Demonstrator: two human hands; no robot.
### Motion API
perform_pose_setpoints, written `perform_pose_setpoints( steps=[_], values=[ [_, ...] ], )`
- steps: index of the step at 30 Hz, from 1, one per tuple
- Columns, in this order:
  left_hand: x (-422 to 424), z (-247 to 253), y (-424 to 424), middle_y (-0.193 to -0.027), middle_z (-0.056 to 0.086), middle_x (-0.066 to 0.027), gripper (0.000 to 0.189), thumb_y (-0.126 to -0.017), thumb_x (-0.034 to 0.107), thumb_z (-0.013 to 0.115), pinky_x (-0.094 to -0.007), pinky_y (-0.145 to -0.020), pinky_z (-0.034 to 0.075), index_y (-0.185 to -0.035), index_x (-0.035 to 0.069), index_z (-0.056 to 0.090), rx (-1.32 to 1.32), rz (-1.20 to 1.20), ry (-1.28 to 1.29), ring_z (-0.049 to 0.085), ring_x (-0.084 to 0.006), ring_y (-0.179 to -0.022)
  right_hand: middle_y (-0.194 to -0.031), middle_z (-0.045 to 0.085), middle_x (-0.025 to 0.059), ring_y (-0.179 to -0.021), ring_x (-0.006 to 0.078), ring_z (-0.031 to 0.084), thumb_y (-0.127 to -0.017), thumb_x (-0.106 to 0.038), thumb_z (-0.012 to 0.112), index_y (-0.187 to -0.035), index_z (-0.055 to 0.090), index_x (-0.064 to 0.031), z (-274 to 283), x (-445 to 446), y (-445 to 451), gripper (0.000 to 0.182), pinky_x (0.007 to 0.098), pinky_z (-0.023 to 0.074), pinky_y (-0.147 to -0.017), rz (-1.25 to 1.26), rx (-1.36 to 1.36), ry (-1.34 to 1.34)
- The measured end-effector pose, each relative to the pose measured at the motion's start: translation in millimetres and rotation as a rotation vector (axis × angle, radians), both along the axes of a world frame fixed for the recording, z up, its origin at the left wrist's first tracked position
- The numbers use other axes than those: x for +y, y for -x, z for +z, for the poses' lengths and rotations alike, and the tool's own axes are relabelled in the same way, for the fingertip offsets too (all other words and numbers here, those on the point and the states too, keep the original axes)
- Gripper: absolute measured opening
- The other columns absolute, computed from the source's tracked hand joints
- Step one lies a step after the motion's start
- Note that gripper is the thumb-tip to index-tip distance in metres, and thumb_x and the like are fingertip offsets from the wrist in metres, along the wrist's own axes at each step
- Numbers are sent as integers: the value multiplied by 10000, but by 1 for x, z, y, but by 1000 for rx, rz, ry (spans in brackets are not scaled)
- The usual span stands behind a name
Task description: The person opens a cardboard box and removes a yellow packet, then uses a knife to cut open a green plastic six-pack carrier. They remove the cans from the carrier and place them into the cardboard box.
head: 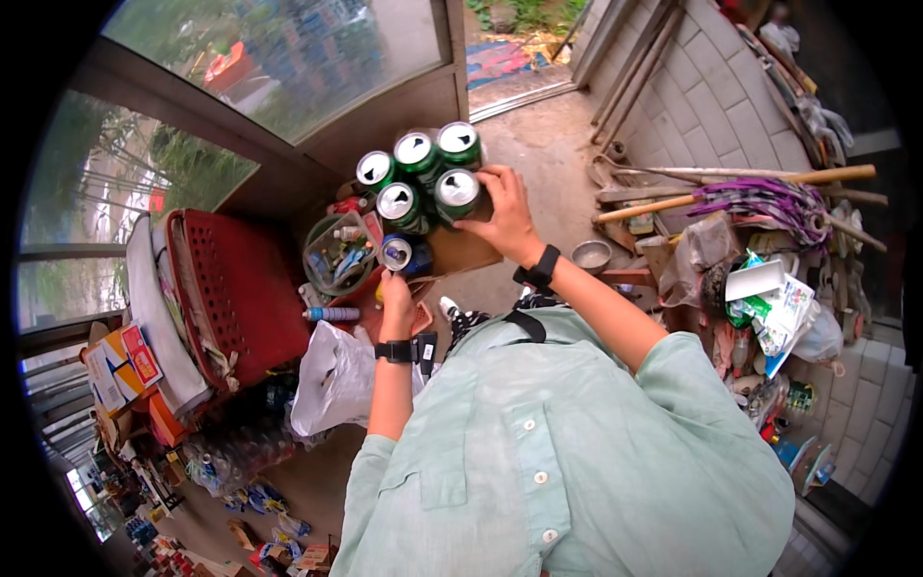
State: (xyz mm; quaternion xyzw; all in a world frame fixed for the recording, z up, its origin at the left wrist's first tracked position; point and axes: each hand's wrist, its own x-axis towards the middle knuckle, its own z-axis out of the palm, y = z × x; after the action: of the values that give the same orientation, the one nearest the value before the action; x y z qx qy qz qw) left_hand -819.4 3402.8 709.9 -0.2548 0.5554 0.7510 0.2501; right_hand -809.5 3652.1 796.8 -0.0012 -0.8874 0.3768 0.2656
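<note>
Several opened green drink cans [414, 150] stand upright in two rows on a brown board [461, 254] before me. My right hand [505, 209] has its thumb and fingers around the near right green can [457, 189]. At the left end, by the board's near edge, is an opened blue can [408, 254]. My left hand [395, 292] is at the blue can's near side, fingertips close to its rim; the far side of its grip is hidden. Left of the cans sits a clear plastic tub [342, 252] holding small mixed items.
A red perforated plastic chair [238, 288] stands at left, with a blue spray can [332, 314] and a white plastic bag [332, 382] nearby. A metal bowl [591, 255] is on the floor at right, beside wooden-handled tools [649, 208] and piled bags. A glazed door frame [382, 108] rises behind the cans.
</note>
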Motion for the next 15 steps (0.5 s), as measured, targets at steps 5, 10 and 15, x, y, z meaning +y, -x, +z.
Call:
perform_pose_setpoints(
  steps=[5,10,15],
  values=[
    [-19,-60,12,-1131,605,-124,228,-1015,200,446,-454,-727,604,-1220,107,417,226,-72,277,669,-264,-916,-1137,510,125,-1093,327,489,-633,-242,854,-1202,471,-69,2,-45,16,707,446,343,-953,30,-127,-16],
    [-22,-88,22,-1085,612,-121,224,-991,169,473,-441,-701,600,-1204,111,432,296,-98,338,669,-233,-860,-1144,607,192,-1087,397,574,-685,-232,857,-1173,516,-21,-14,-53,30,631,450,441,-904,147,-76,176],
    [-14,-22,17,-1063,652,-90,244,-980,185,455,-443,-735,603,-1215,124,480,0,-94,63,679,-240,-875,-906,651,209,-887,430,616,-732,-162,830,-1007,549,-32,-11,-51,34,414,437,495,-720,168,-168,235]
  ],
)
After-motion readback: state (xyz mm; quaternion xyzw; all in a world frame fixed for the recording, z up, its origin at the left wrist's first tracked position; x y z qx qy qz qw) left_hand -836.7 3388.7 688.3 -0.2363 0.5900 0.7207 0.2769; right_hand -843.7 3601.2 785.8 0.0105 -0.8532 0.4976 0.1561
